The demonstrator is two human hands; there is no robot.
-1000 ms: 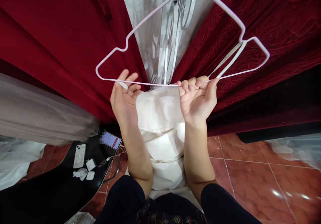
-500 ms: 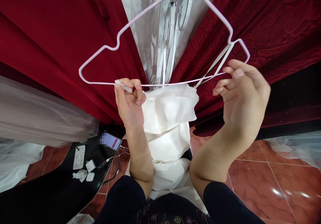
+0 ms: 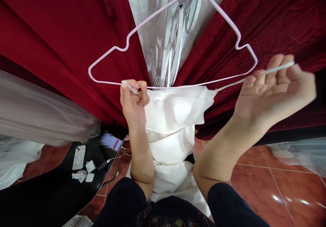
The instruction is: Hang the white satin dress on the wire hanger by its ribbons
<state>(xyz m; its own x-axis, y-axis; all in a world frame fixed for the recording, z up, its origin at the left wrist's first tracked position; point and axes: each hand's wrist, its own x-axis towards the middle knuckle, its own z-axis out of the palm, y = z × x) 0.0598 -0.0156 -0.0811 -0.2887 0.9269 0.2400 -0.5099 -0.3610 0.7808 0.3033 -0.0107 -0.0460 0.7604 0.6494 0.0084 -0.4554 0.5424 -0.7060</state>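
Note:
A pale pink hanger [image 3: 163,7] spans the upper middle, its lower bar above a white ruffled garment [image 3: 175,108]. My left hand [image 3: 134,101] is closed round the left part of that bar, with a short white strap piece between thumb and fingers. To the right of the hanger, my right hand [image 3: 272,84] has its fingers curled on a thin white strap [image 3: 230,83], which runs taut from the garment's top right corner and passes over the fingers to the thumb side.
Red curtains [image 3: 63,26] hang on both sides, with a white metal scroll frame [image 3: 175,40] between them. At the lower left, a black table [image 3: 43,193] bears a white phone [image 3: 79,157], a lit phone [image 3: 114,143], a charger and cables. Red floor tiles [image 3: 257,183] show at right.
My right hand has moved right, drawing the strap off the hanger's right notch and out to the side. The hanger has shifted slightly right. My left hand keeps its grip.

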